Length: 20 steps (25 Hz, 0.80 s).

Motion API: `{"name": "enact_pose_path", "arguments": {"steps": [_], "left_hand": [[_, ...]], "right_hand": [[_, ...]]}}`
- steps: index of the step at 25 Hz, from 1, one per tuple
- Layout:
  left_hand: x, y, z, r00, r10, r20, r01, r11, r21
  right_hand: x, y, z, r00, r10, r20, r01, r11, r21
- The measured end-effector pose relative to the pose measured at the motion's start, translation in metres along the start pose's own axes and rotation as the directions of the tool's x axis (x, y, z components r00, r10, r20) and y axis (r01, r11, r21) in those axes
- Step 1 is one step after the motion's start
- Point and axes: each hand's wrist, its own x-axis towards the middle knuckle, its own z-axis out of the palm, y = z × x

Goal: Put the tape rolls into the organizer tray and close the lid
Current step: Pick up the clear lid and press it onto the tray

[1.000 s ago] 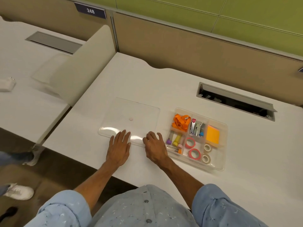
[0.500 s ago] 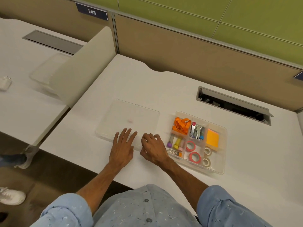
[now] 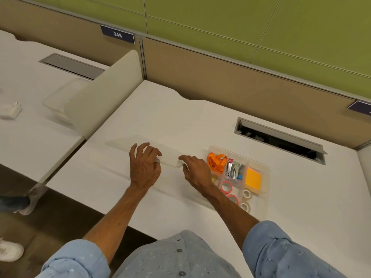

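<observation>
The clear organizer tray (image 3: 266, 173) sits on the white desk at the right. Two pink tape rolls (image 3: 226, 187) and two pale tape rolls (image 3: 247, 194) lie in its near compartments. An orange strap, a stapler and orange sticky notes fill the far ones. The clear flat lid (image 3: 140, 146) is left of the tray, its near edge lifted off the desk. My left hand (image 3: 144, 167) grips that near edge. My right hand (image 3: 197, 171) holds the lid's near right corner, partly covering the tray's left side.
A cable slot (image 3: 281, 141) is open in the desk behind the tray. A low white divider (image 3: 104, 97) stands at the left, with a neighbouring desk beyond it. A tan partition wall runs along the back. A white shoe (image 3: 10, 251) is on the floor.
Both hands have closed on the lid's near edge and tilted it up from lying flat. The view has shifted to the left.
</observation>
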Motion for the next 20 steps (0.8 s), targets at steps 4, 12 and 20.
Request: {"name": "enact_pose_path", "arguments": {"steps": [4,12,20], "left_hand": [[0.027,0.020,-0.015,0.997,-0.033,-0.067,0.029,0.998,-0.057],[0.058,0.068,-0.014,0.971,-0.218,-0.094,0.205,0.970,-0.129],[0.034,0.091,0.019,0.826,-0.539,0.161,0.559,0.750,-0.354]], "right_hand": [[0.002,0.000,-0.012,0.964,0.109,-0.243,-0.082,0.989,0.121],[0.003,0.030,-0.052,0.923,0.364,-0.124,-0.144,0.626,0.767],[-0.062,0.120,-0.071,0.714,0.698,0.051,-0.304,0.244,0.921]]}}
